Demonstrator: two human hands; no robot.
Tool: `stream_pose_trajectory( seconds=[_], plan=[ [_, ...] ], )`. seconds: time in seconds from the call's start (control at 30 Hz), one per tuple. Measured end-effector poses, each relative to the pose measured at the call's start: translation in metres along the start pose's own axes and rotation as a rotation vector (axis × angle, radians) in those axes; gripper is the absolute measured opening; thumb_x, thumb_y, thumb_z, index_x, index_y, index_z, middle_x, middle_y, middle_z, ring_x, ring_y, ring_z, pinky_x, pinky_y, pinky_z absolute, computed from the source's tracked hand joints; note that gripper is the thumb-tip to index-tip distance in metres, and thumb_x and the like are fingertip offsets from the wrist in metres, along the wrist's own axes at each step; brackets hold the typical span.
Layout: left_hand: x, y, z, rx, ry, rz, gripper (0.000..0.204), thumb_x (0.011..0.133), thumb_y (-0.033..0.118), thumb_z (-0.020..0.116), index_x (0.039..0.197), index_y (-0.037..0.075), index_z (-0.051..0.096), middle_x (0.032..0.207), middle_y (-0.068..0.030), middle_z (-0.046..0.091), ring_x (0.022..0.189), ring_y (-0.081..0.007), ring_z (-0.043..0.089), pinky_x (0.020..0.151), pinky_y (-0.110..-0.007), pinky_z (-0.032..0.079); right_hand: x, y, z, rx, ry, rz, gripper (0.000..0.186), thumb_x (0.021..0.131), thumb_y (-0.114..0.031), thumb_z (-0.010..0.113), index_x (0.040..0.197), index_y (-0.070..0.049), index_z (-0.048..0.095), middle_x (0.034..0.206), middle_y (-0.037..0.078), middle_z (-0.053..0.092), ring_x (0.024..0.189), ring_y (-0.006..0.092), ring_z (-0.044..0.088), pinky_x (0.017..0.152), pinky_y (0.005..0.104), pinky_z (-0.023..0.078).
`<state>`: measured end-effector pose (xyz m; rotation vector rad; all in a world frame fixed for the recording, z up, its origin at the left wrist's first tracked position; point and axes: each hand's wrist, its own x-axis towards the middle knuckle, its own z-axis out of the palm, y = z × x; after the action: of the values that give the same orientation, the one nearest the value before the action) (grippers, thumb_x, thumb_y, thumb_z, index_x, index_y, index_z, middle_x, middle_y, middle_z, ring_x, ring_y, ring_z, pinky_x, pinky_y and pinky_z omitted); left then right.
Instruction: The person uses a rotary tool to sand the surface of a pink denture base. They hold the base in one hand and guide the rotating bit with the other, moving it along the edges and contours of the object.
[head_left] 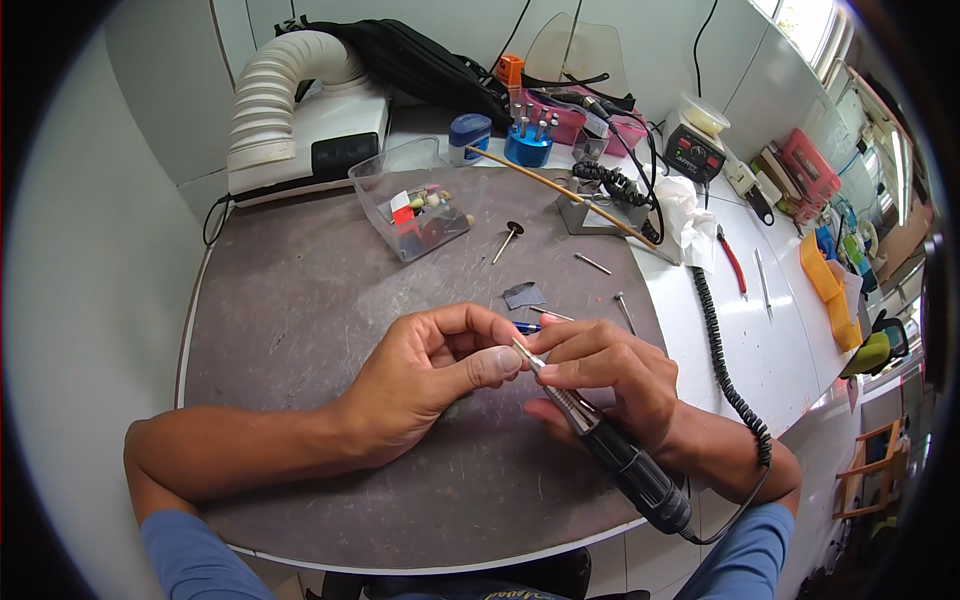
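Note:
My left hand (pixel 440 370) is pinched around a small pale piece (pixel 524 356) at the middle of the grey mat (pixel 300 300); its shape is mostly hidden by the fingers. My right hand (pixel 620 385) grips a black and silver rotary handpiece (pixel 630 470), its tip touching or very close to the piece. A coiled cord (pixel 720 350) runs from the tool. Just beyond my fingers lie a grey abrasive square (pixel 524 296), a blue pen-like item (pixel 526 328), thin metal bits (pixel 593 263) and a dark disc on a shank (pixel 514 228).
A white extractor with hose (pixel 310 115) stands back left, beside a clear bin (pixel 400 220) of small pieces. A blue bit holder (pixel 528 145), a grey stand (pixel 600 215) under a wooden stick, a control box (pixel 690 150), red pliers (pixel 735 265) and a yellow tray (pixel 830 295) occupy the back and right.

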<state>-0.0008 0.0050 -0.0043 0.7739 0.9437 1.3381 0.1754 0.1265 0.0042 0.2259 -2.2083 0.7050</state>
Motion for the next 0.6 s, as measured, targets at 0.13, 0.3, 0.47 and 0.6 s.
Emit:
stream_pose_trajectory(
  seconds=[0.13,0.3,0.47,0.6],
  plan=[
    [0.0005,-0.0027,-0.0024,0.025,-0.013,0.064,0.016,0.091,0.009,0.066,0.104,0.002,0.058,0.100,-0.0053,0.063,0.093,-0.0095,0.059,0.083,-0.024,0.048,-0.0044,0.0023,0.0024,0.027,0.056,0.026,0.032,0.071,-0.004,0.081,0.096,0.000,0.062,0.090,0.016,0.067,0.092,0.0289,0.069,0.087,0.0448,0.057],
    [0.0001,-0.0009,-0.0009,0.040,-0.008,0.058,0.016,0.091,0.009,0.065,0.104,0.002,0.058,0.100,-0.0052,0.062,0.092,-0.0095,0.058,0.082,-0.025,0.047,-0.0027,0.0032,0.0005,-0.003,0.022,-0.025,0.031,0.071,-0.004,0.081,0.094,0.001,0.062,0.089,0.016,0.067,0.091,0.0290,0.069,0.087,0.0444,0.057],
    [0.0000,-0.0012,-0.0013,0.023,-0.011,0.047,0.016,0.091,0.008,0.065,0.104,0.002,0.058,0.101,-0.0056,0.062,0.094,-0.0104,0.059,0.085,-0.025,0.048,-0.0015,0.0013,0.0007,-0.021,0.008,-0.025,0.030,0.071,-0.004,0.081,0.094,0.000,0.062,0.089,0.016,0.067,0.091,0.0292,0.069,0.086,0.0445,0.057],
    [0.0003,-0.0014,-0.0018,0.018,-0.010,0.039,0.016,0.091,0.008,0.065,0.104,0.001,0.058,0.101,-0.0058,0.062,0.095,-0.0110,0.060,0.086,-0.026,0.048,-0.0007,0.0010,0.0004,-0.012,-0.008,-0.022,0.030,0.071,-0.003,0.081,0.094,0.000,0.062,0.089,0.016,0.067,0.091,0.0291,0.069,0.087,0.0445,0.056]
  ],
)
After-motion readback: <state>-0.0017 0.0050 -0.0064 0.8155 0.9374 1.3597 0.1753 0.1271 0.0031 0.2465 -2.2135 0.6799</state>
